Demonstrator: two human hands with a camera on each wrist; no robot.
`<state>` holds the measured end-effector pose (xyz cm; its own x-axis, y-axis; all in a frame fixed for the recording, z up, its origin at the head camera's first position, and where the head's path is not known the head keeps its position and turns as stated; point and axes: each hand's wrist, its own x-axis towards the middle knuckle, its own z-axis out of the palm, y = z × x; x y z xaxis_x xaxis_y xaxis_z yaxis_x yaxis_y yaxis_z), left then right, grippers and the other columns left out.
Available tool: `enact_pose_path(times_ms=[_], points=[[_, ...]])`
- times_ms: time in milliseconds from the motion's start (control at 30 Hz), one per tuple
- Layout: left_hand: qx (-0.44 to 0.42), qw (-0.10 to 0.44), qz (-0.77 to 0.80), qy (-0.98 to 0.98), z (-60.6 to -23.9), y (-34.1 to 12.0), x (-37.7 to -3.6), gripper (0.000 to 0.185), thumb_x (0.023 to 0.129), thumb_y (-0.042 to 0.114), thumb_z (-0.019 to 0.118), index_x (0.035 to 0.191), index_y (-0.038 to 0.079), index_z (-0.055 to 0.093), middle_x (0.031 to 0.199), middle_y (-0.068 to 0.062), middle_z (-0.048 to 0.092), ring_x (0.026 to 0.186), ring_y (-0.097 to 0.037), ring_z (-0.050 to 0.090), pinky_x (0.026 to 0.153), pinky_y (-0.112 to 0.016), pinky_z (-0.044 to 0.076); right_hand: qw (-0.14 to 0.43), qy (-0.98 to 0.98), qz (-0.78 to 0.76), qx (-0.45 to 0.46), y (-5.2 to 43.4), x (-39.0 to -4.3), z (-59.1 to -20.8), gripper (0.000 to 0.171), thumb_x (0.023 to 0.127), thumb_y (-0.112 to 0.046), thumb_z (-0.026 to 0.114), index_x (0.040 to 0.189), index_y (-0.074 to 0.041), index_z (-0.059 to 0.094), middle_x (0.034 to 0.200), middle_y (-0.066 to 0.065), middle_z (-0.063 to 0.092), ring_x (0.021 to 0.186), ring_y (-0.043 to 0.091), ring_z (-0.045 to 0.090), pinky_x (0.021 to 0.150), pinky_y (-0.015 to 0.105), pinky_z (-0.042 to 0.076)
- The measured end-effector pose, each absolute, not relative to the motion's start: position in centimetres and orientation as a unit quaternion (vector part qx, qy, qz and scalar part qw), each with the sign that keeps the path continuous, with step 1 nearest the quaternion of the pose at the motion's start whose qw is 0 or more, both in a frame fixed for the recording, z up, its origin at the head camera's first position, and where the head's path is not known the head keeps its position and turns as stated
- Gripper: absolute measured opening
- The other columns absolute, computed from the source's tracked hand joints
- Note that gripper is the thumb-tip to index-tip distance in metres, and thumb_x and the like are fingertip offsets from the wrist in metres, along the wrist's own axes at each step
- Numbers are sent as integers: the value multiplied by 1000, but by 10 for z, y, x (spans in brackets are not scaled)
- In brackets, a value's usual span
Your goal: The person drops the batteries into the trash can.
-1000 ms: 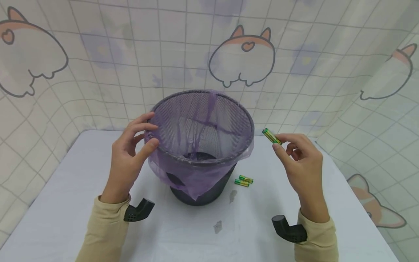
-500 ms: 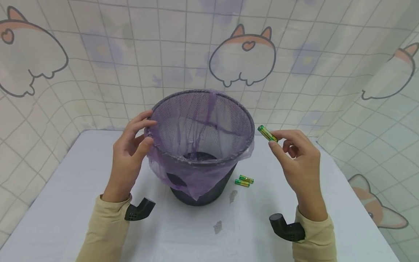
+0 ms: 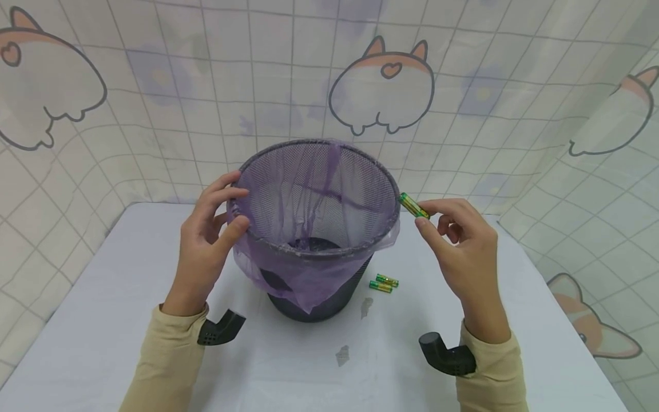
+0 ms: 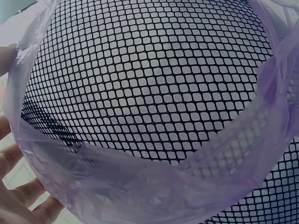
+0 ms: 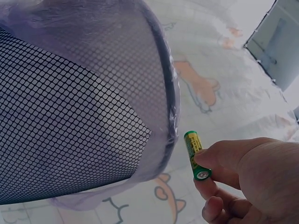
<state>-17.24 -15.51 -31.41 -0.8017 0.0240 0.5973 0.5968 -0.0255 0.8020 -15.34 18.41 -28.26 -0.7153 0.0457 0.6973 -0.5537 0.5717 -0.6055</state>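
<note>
a white table (image 3: 103, 297) bears two small grey marks (image 3: 342, 355); behind it and along both sides hangs a gridded cloth (image 3: 278, 74) printed with cartoon dogs (image 3: 381, 94) and faint purple flowers (image 3: 481, 92).

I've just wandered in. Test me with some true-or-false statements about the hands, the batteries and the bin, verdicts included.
1. The right hand pinches a green-and-gold battery. True.
2. The left hand also holds a battery. False: it touches the lined rim of the mesh bin.
3. A purple liner is folded over the bin's rim. True.
4. The pinched battery is already inside the bin. False: the right-wrist view shows it outside the rim.
5. Two loose batteries lie on the white table. True.
6. The bin lies on its side. False: it stands upright.
</note>
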Motion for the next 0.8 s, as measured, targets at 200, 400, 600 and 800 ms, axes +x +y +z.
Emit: enact_pose_path(times_ms=[200, 400, 600, 800], points=[[-228, 212, -679, -665, -315, -156, -173, 35, 88, -1, 60, 123, -4, 57, 150, -10, 42, 141, -24, 34, 97, -26, 41, 342, -816, 438, 162, 181, -155, -281, 23, 82, 1, 71, 104, -7, 73, 93, -9, 61, 73, 6, 45, 60, 19, 32], [-228, 212, -678, -666, -314, -156, -173, 36, 88, -2, 60, 124, -2, 57, 149, -10, 43, 141, -23, 36, 96, -25, 41, 341, -812, 443, 170, 177, -158, -280, 24, 82, 1, 71, 104, -8, 73, 93, -7, 62, 73, 7, 45, 60, 21, 31], [-230, 213, -672, -671, -313, -155, -171, 34, 89, 0, 60, 124, 0, 58, 149, -9, 43, 141, -23, 35, 94, -23, 42, 335, -811, 445, 177, 172, -159, -279, 23, 82, -1, 71, 103, -9, 74, 92, -6, 63, 73, 7, 45, 61, 21, 31], [-229, 206, -674, -672, -314, -156, -171, 34, 89, -1, 59, 123, 0, 58, 149, -8, 42, 141, -23, 35, 94, -24, 42, 328, -814, 441, 186, 168, -161, -279, 23, 83, -1, 71, 104, -9, 74, 89, -3, 62, 73, 8, 45, 61, 21, 30]])
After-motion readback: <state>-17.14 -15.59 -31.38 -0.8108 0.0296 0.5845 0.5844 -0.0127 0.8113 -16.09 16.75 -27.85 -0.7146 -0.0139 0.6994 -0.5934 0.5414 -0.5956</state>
